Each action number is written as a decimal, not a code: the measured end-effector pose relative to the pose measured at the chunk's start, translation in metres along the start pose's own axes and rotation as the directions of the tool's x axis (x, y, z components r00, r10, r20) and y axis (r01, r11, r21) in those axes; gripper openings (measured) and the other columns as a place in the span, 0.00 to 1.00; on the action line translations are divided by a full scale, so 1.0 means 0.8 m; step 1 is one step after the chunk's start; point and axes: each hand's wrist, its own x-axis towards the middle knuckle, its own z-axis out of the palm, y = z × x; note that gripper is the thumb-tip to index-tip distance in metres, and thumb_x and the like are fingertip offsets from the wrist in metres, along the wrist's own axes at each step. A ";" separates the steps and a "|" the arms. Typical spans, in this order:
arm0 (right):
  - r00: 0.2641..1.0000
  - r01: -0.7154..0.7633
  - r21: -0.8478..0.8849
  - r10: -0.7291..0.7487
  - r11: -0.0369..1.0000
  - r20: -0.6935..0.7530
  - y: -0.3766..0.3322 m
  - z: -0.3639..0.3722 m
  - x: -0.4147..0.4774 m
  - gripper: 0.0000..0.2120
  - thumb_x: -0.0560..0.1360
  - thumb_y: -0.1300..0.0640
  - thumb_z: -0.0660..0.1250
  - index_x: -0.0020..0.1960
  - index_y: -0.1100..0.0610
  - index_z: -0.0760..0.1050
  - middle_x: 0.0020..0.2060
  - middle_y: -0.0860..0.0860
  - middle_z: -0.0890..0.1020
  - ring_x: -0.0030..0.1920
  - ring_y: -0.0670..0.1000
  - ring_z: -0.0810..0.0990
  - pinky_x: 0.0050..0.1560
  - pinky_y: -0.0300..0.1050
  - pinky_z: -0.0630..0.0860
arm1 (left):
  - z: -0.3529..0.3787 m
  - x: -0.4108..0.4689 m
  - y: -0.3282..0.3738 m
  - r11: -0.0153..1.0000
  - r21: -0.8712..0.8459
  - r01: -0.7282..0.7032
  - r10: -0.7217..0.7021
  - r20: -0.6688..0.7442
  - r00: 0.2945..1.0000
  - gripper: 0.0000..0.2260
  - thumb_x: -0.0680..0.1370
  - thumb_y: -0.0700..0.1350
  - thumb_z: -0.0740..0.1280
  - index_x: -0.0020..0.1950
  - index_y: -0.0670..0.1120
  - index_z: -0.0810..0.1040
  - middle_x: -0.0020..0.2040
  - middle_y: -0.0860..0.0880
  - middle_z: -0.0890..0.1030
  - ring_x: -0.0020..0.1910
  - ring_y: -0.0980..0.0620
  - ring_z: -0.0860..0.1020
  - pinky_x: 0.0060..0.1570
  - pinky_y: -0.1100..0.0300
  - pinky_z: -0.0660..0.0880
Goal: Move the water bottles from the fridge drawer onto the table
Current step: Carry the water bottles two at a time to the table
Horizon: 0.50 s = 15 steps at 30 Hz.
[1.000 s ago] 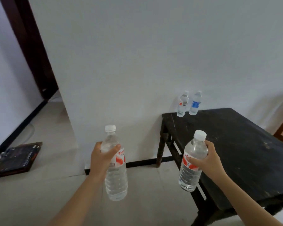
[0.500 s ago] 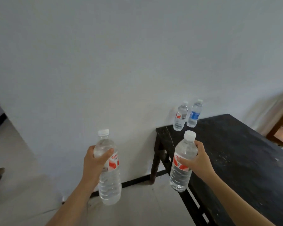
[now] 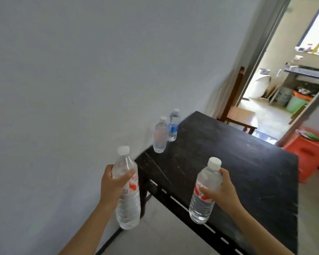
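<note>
With the left grip [image 3: 116, 183] wrapped round one red-labelled bottle [image 3: 128, 205] just off the worktop [image 3: 228, 162] corner and the right grip [image 3: 224, 192] holding a second bottle [image 3: 202, 203] over its near edge, I would carry both well inboard and set them down upright beside the standing pair [image 3: 160, 137] at its far corner.

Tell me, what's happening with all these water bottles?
A person stands at a black table with two water bottles. The left hand grips the left bottle over the floor; the right hand grips the right bottle over the table's near edge. A small bottle and a blue-label bottle stand on its far corner.
</note>
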 end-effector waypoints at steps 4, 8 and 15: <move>0.987 -0.123 -0.028 0.119 0.992 -0.107 0.042 -0.032 0.004 0.38 0.64 0.60 0.77 0.66 0.55 0.60 0.54 0.52 0.73 0.52 0.54 0.75 0.48 0.47 0.74 | 0.076 0.021 -0.014 0.999 0.017 0.036 -0.038 0.131 0.991 0.21 0.67 0.48 0.76 0.53 0.46 0.71 0.46 0.47 0.78 0.46 0.45 0.79 0.42 0.57 0.75; 0.963 -0.185 0.040 0.189 0.982 -0.191 0.079 -0.074 0.027 0.38 0.62 0.60 0.78 0.65 0.52 0.60 0.56 0.54 0.74 0.54 0.56 0.76 0.55 0.57 0.77 | 0.160 0.041 -0.012 0.996 0.042 0.082 -0.090 0.258 0.962 0.26 0.63 0.53 0.76 0.55 0.46 0.72 0.49 0.46 0.79 0.48 0.45 0.79 0.51 0.46 0.77; 0.936 -0.124 0.034 0.128 0.992 -0.329 0.113 -0.153 0.109 0.37 0.63 0.61 0.77 0.66 0.57 0.60 0.52 0.50 0.71 0.52 0.53 0.74 0.55 0.52 0.74 | 0.311 0.071 0.004 0.999 0.037 0.006 -0.019 0.366 0.930 0.19 0.66 0.47 0.76 0.52 0.46 0.72 0.47 0.48 0.79 0.48 0.49 0.79 0.48 0.54 0.77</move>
